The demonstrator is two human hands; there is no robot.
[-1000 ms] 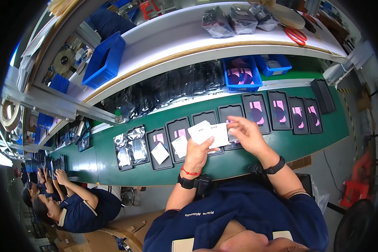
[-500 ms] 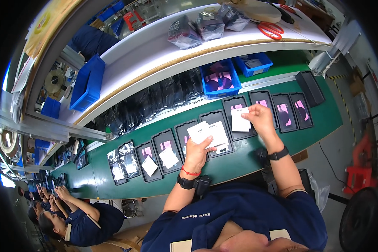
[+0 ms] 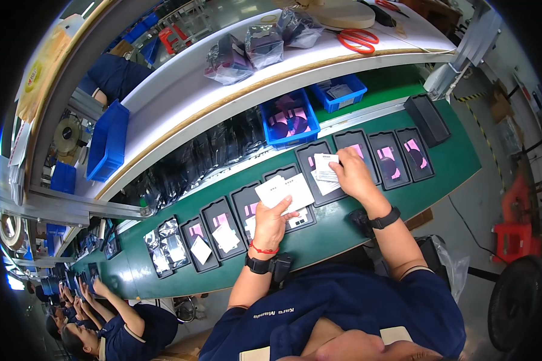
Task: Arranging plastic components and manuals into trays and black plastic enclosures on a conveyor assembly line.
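Note:
My left hand (image 3: 270, 227) is closed around a fanned bundle of white printed cards (image 3: 298, 191), thumb on top. It hovers over black trays in the middle of the row, partly hiding them. My right hand (image 3: 356, 173) pinches several smaller white cards (image 3: 326, 163) above another black tray (image 3: 305, 153). Below those cards, more white paper (image 3: 325, 185) shows in that tray; whether the two touch I cannot tell. To the left, white cards (image 3: 226, 237) lie on a tray with pink pieces, and another white card (image 3: 201, 249) rests on the neighbouring tray.
Trays with pink and black pieces (image 3: 389, 163) continue rightward along the green bench (image 3: 457, 174). Blue bins (image 3: 292, 143) stand behind them under a white shelf (image 3: 180, 90) holding wrapped bundles and red-handled scissors (image 3: 358, 40). Silvery bags (image 3: 165, 246) lie left. Co-workers sit farther left.
The whole view has shifted slightly. My right hand's cards now look spread, and white paper shows beneath them in the tray. My left hand keeps its bundle.

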